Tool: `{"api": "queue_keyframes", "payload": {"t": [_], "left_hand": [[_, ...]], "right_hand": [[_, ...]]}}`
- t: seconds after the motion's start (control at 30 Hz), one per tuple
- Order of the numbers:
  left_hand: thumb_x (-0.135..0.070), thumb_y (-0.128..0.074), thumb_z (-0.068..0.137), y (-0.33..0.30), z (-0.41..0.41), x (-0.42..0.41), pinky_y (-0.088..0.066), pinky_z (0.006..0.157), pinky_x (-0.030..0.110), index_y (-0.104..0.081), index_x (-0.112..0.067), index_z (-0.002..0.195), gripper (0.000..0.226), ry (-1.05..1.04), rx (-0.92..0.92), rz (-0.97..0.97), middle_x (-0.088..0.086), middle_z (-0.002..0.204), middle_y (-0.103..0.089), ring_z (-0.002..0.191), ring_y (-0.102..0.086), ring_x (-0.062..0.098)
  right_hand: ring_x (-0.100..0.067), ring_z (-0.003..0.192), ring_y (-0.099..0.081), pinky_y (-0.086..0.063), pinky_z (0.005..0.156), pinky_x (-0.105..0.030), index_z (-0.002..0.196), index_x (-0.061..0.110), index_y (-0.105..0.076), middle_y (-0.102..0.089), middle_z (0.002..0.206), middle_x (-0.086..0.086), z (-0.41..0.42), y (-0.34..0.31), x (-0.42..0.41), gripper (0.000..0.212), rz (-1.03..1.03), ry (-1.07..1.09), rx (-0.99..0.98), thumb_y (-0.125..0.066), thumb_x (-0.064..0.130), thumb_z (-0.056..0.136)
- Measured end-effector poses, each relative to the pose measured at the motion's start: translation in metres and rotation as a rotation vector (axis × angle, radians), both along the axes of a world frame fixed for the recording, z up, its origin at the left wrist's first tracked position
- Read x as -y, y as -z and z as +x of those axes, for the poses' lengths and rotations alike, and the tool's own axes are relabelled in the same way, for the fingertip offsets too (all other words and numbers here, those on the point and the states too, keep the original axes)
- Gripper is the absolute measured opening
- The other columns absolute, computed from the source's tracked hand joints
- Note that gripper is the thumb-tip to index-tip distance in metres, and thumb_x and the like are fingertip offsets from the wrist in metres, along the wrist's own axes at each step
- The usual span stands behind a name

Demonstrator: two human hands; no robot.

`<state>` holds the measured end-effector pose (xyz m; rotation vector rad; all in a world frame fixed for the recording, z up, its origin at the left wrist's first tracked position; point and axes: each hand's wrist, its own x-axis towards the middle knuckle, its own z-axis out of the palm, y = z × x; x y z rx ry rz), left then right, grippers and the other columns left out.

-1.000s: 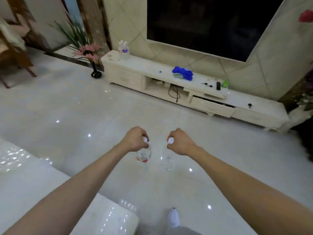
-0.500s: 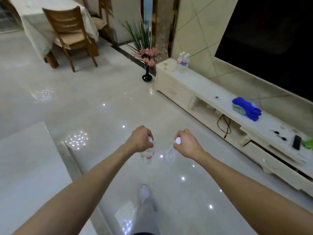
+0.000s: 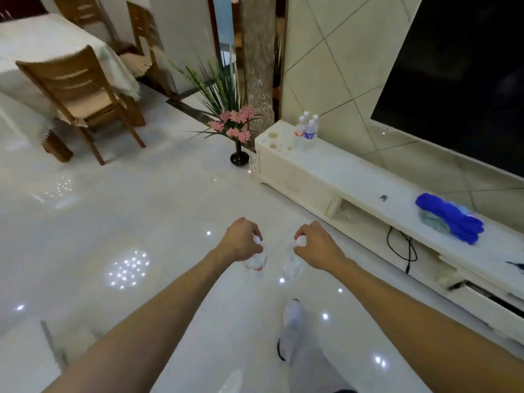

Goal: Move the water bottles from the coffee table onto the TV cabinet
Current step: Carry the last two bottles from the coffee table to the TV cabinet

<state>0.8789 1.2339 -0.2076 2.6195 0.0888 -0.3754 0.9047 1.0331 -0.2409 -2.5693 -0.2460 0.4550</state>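
A: What does each hand carry?

B: The left hand (image 3: 239, 241) has its grip closed round the neck of a clear bottle with a red label (image 3: 255, 260), white cap showing between the fingers; the right hand (image 3: 319, 245) has its grip closed the same way on a second clear bottle (image 3: 292, 266); both bottles hang below the fists, over the glossy floor (image 3: 170, 211), close beside each other but apart.

A: And the TV cabinet?

B: The TV cabinet (image 3: 354, 177) runs along the wall to the right, under the dark screen (image 3: 465, 80); a cluster of bottles (image 3: 307, 129) stands upright on its far left end, near the wall; a blue cloth (image 3: 450, 219) lies further along its top; a black vase of pink flowers (image 3: 238, 137) sits on the floor just beside that left end.

A: Anything below?

B: One white shoe (image 3: 293, 316), between the forearms.
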Motion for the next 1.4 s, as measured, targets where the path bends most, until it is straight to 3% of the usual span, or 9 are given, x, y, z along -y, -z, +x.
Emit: {"api": "queue_keyframes", "payload": {"t": [0.2, 0.33, 0.47, 0.73, 0.87, 1.0, 1.17, 1.27, 1.4], "left_hand": [[-0.021, -0.071, 0.074, 0.011, 0.168, -0.021, -0.042, 0.076, 0.023, -0.072, -0.011, 0.098, 0.025, -0.009, -0.034, 0.013, 0.013, 0.109, -0.064, 0.098, -0.061, 0.026], [-0.023, -0.072, 0.075, 0.007, 0.277, -0.030, -0.045, 0.084, 0.028, -0.072, -0.011, 0.099, 0.027, 0.026, -0.050, 0.023, 0.014, 0.111, -0.063, 0.101, -0.061, 0.027], [-0.025, -0.072, 0.075, 0.005, 0.376, -0.038, -0.044, 0.083, 0.029, -0.071, -0.012, 0.100, 0.028, 0.034, -0.043, 0.012, 0.015, 0.113, -0.060, 0.103, -0.059, 0.027], [-0.023, -0.072, 0.074, 0.048, 0.582, -0.057, -0.045, 0.085, 0.029, -0.067, -0.010, 0.106, 0.035, 0.131, -0.103, -0.028, 0.012, 0.114, -0.058, 0.099, -0.059, 0.027], [-0.017, -0.075, 0.071, 0.075, 0.660, -0.062, -0.051, 0.076, 0.031, -0.067, -0.006, 0.094, 0.027, 0.178, -0.212, -0.072, 0.014, 0.111, -0.058, 0.077, -0.057, 0.022], [-0.017, -0.075, 0.072, 0.094, 0.739, -0.062, -0.050, 0.077, 0.032, -0.066, -0.005, 0.100, 0.032, 0.330, -0.296, -0.033, 0.015, 0.114, -0.052, 0.096, -0.060, 0.029], [-0.014, -0.075, 0.070, 0.111, 0.825, -0.045, -0.055, 0.077, 0.033, -0.069, -0.004, 0.100, 0.032, 0.430, -0.388, -0.040, 0.016, 0.112, -0.055, 0.096, -0.063, 0.030], [-0.016, -0.072, 0.072, 0.133, 0.859, -0.028, -0.048, 0.071, 0.027, -0.066, -0.004, 0.097, 0.029, 0.413, -0.421, -0.054, 0.017, 0.112, -0.052, 0.093, -0.062, 0.032], [-0.024, -0.071, 0.077, 0.175, 0.894, -0.009, -0.037, 0.082, 0.019, -0.059, -0.009, 0.108, 0.037, 0.409, -0.425, -0.029, 0.011, 0.120, -0.042, 0.104, -0.054, 0.025]], "right_hand": [[-0.024, 0.098, -0.058, -0.042, 0.079, -0.024, 0.106, 0.014, -0.062, -0.049, 0.113, -0.009, 0.162, 0.027, -0.024, 0.029, 0.074, 0.067, -0.062, -0.068, 0.022, 0.079], [-0.024, 0.099, -0.056, -0.043, 0.078, -0.024, 0.095, 0.013, -0.062, -0.054, 0.113, -0.013, 0.266, 0.031, -0.040, 0.019, 0.067, 0.058, -0.116, -0.068, 0.018, 0.077], [-0.030, 0.101, -0.058, -0.046, 0.082, -0.029, 0.107, 0.011, -0.060, -0.046, 0.116, -0.011, 0.358, 0.027, -0.053, 0.029, 0.041, 0.078, -0.140, -0.067, 0.017, 0.079], [-0.032, 0.100, -0.059, -0.046, 0.086, -0.031, 0.109, 0.014, -0.058, -0.044, 0.117, -0.011, 0.534, 0.065, -0.073, 0.034, -0.014, 0.183, -0.190, -0.069, 0.023, 0.078], [-0.029, 0.099, -0.059, -0.044, 0.084, -0.027, 0.108, 0.014, -0.059, -0.048, 0.116, -0.011, 0.599, 0.083, -0.082, 0.035, -0.030, 0.300, -0.242, -0.071, 0.023, 0.076], [-0.028, 0.093, -0.061, -0.041, 0.077, -0.022, 0.110, 0.014, -0.059, -0.047, 0.115, -0.010, 0.659, 0.095, -0.083, 0.035, 0.009, 0.437, -0.279, -0.069, 0.021, 0.078], [-0.028, 0.093, -0.061, -0.040, 0.078, -0.020, 0.111, 0.012, -0.058, -0.046, 0.117, -0.010, 0.718, 0.114, -0.077, 0.035, 0.075, 0.565, -0.324, -0.070, 0.021, 0.079], [-0.029, 0.087, -0.062, -0.044, 0.080, -0.024, 0.110, 0.011, -0.059, -0.047, 0.114, -0.013, 0.749, 0.134, -0.074, 0.034, 0.102, 0.593, -0.338, -0.070, 0.022, 0.079], [-0.026, 0.087, -0.065, -0.049, 0.077, -0.020, 0.107, 0.014, -0.055, -0.043, 0.115, -0.009, 0.788, 0.172, -0.070, 0.030, 0.135, 0.679, -0.362, -0.067, 0.027, 0.083]]}}
